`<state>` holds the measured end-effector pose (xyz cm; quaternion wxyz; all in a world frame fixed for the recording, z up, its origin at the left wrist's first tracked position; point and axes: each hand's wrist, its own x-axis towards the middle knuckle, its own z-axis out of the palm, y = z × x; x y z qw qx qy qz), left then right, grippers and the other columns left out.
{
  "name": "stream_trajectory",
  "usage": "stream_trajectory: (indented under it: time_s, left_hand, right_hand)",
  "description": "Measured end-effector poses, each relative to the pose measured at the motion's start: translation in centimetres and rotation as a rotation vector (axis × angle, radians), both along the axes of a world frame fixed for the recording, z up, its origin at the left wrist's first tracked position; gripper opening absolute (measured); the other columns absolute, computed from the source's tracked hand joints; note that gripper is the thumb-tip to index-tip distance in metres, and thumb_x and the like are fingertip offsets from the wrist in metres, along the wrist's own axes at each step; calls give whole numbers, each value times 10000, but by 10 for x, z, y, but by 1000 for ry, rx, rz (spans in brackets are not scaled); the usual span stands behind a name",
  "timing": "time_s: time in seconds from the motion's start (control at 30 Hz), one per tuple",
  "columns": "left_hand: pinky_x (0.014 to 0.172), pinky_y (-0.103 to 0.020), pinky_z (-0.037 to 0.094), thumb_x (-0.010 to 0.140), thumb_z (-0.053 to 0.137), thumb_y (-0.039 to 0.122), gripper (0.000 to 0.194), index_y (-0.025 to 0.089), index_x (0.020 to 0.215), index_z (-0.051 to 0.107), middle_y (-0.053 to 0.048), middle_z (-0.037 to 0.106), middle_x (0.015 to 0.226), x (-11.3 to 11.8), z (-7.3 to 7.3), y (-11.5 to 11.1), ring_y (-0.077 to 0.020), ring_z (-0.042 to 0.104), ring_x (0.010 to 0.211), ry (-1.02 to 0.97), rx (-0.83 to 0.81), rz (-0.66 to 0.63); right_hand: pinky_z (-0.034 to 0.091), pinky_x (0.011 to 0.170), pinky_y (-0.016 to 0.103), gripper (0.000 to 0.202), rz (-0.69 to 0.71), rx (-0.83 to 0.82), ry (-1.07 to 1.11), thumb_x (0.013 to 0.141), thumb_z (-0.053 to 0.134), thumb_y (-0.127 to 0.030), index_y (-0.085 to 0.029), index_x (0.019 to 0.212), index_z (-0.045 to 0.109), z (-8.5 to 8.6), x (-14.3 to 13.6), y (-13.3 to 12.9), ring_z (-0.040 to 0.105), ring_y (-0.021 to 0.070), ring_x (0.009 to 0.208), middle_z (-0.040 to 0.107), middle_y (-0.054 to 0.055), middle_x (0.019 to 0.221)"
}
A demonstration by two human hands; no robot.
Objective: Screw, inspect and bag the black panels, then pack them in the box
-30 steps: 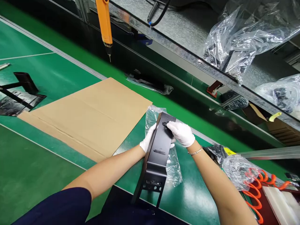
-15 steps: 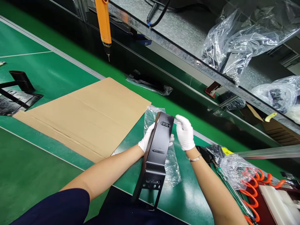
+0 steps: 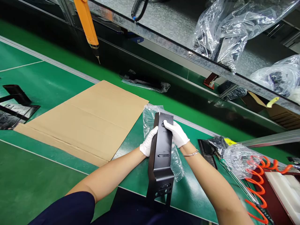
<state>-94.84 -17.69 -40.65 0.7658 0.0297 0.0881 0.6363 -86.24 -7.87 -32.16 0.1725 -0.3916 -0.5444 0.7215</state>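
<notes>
A long black housing [image 3: 162, 143] with a stepped bend, printed marks, a slot and small holes at its lower end stands tilted in front of me. My left hand [image 3: 149, 142], in a white glove, is closed round its left edge. White-gloved too, my right hand [image 3: 177, 133] grips the upper right edge, a finger lying over the oval cutout near the top and partly hiding it. Under the housing, a clear plastic bag [image 3: 177, 165] lies on the green worktable [image 3: 131, 168].
A cardboard sheet [image 3: 86, 122] covers the table to the left, beside a black stand-like part [image 3: 17, 93]. An orange electric screwdriver [image 3: 87, 26] hangs above. At right lie a coiled orange air hose [image 3: 260, 187] and plastic wrapping [image 3: 239, 159]. A metal shelf [image 3: 164, 39] spans the back.
My right hand has moved left from beside the housing onto its upper face, over the oval cutout. The housing has tilted, its lower end swinging right. The camera view has shifted slightly.
</notes>
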Motion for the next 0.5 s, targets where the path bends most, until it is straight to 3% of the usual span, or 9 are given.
stream_trajectory:
  time_s: [0.07, 0.17, 0.23, 0.33, 0.5]
  left_hand:
    - [952, -408, 587, 905, 659, 588, 582, 111, 1236, 704, -141, 799, 1085, 0, 4, 0, -278, 771, 916, 39, -36, 13]
    - [960, -470, 582, 886, 615, 695, 718, 98, 1276, 695, -170, 790, 1109, -2, 10, -1, -327, 770, 935, 86, -18, -1]
    - [955, -448, 584, 907, 602, 674, 675, 105, 1256, 707, -157, 797, 1097, -2, 15, -2, -311, 771, 929, 83, -50, 48]
    - [959, -355, 576, 975, 578, 541, 509, 118, 1218, 726, -115, 810, 1073, 2, 19, -4, -244, 771, 927, 57, -133, 164]
    - [1016, -349, 551, 1000, 537, 494, 503, 114, 1286, 700, -102, 811, 1084, 7, 24, -4, -236, 767, 966, 22, -167, 227]
  right_hand:
    - [574, 743, 215, 855, -1, -6, 0, 516, 914, -660, -158, 1153, 643, 1, 1, 0, 664, 117, 845, 716, 59, 1093]
    - [534, 636, 230, 770, 3, 44, -62, 715, 721, -798, -143, 1114, 655, 3, 3, -4, 622, 117, 719, 712, 73, 945]
    - [564, 723, 251, 758, -42, 158, -91, 815, 584, -827, -145, 1136, 656, 3, 4, -8, 647, 133, 799, 716, 85, 995]
    - [558, 986, 287, 665, -105, 341, -119, 841, 650, -706, -184, 1252, 637, -1, 3, -13, 666, 161, 1084, 690, 68, 1236]
    - [476, 1165, 376, 544, -86, 419, -185, 949, 550, -576, -165, 1298, 623, -10, -4, -14, 641, 190, 1210, 664, 84, 1312]
